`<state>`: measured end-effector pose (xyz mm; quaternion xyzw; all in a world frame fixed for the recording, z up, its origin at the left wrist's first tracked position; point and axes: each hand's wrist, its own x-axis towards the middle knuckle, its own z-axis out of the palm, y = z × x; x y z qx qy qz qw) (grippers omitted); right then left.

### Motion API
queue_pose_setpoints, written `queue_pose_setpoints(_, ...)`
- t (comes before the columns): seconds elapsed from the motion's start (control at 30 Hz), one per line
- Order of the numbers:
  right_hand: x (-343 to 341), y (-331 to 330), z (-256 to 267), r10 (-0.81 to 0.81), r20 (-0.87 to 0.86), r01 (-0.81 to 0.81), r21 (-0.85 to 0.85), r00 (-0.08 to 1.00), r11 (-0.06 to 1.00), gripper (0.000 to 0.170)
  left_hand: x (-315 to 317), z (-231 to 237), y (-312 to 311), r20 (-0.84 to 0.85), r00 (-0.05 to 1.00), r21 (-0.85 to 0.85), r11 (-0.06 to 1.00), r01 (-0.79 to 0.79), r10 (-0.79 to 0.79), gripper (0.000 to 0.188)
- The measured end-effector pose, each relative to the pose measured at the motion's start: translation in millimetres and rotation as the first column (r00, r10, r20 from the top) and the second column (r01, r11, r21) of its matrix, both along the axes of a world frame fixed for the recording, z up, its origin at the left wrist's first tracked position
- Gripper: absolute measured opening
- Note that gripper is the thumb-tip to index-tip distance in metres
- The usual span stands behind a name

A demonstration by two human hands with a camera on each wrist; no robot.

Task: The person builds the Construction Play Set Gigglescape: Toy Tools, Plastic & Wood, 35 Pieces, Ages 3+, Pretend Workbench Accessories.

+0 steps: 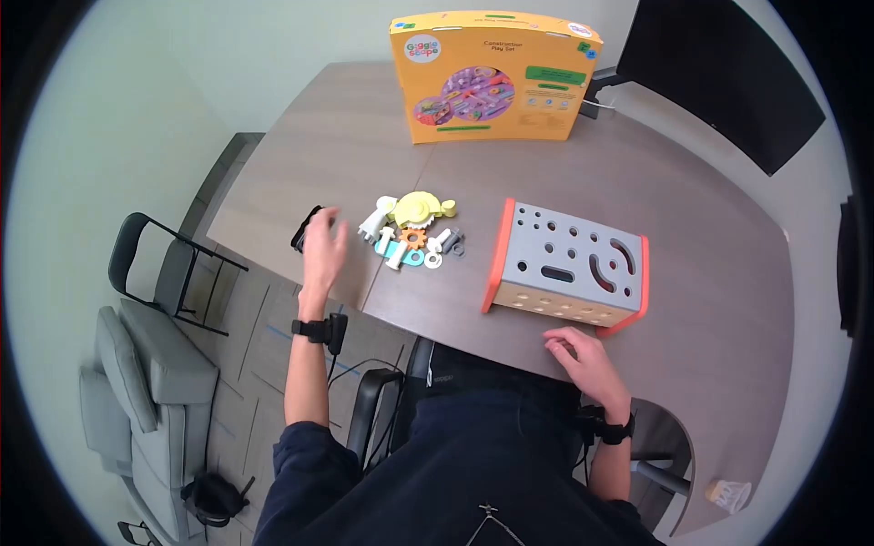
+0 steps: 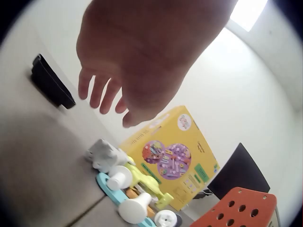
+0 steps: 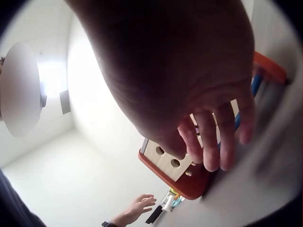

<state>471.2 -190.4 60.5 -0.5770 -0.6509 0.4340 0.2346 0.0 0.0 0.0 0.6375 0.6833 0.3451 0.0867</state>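
My left hand is over the left part of the table, fingers loosely extended with nothing in them. A black object, partly hidden by that hand, lies beside it; the left wrist view shows it as a dark slab apart from the fingers. Toy parts lie in a group to the hand's right: a yellow circular saw, a grey-white tool, an orange gear, a turquoise strip and pale bolts. At the table's front edge my right hand hangs relaxed, near the grey-topped toy workbench.
A yellow play set box stands upright at the back, with a black monitor to its right. Off the table's left side are a folding chair and a grey sofa. A cup is at lower right.
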Motion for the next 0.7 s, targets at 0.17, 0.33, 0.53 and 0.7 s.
queue_pose_setpoints(0.17,-4.8,1.8,4.4,0.021,0.045,-0.021,-0.002,0.999,1.0,0.028,33.4,1.4,19.4,-0.046,0.985,-0.2,0.968,0.153,-0.166,0.044)
queue_pose_setpoints(0.33,-8.5,4.0,-4.8,0.031,0.053,-0.03,-0.027,0.998,0.999,0.029,43.8,-1.4,31.8,-0.079,0.982,-0.262,0.954,0.146,-0.172,0.047)
queue_pose_setpoints(0.53,-3.5,7.6,2.3,0.035,0.057,-0.034,-0.02,0.998,0.999,0.03,48.9,-3.6,32.4,-0.167,0.977,-0.136,0.984,0.112,-0.134,0.046)
queue_pose_setpoints(0.7,-1.0,12.7,0.6,0.036,0.052,-0.036,-0.008,0.998,0.999,0.03,70.4,13.2,3.4,-0.26,0.947,0.002,0.98,0.197,-0.19,0.034)
